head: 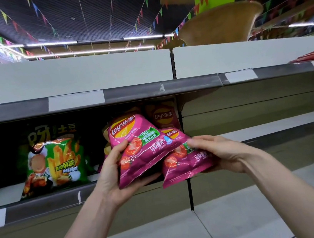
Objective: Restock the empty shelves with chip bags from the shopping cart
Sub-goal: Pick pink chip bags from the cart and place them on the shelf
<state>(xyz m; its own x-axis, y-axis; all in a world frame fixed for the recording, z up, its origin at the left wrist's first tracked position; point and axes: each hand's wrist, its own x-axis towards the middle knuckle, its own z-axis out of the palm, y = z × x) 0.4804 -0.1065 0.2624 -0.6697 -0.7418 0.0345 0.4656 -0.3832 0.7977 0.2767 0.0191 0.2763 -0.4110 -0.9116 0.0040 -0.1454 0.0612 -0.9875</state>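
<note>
Chip bag (pixel 136 148) — second bag (pixel 185 165) half-hidden behind

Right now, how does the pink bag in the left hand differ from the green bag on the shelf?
The pink bag shows tomatoes; the green bag shows fries. The pink bag is held by the left hand before the shelf; the green bag stands on it. The pink bag tilts; the green bag stands nearly upright. Both are glossy snack bags.

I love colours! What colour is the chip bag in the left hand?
The bag is magenta with red tomatoes; head view.
</note>
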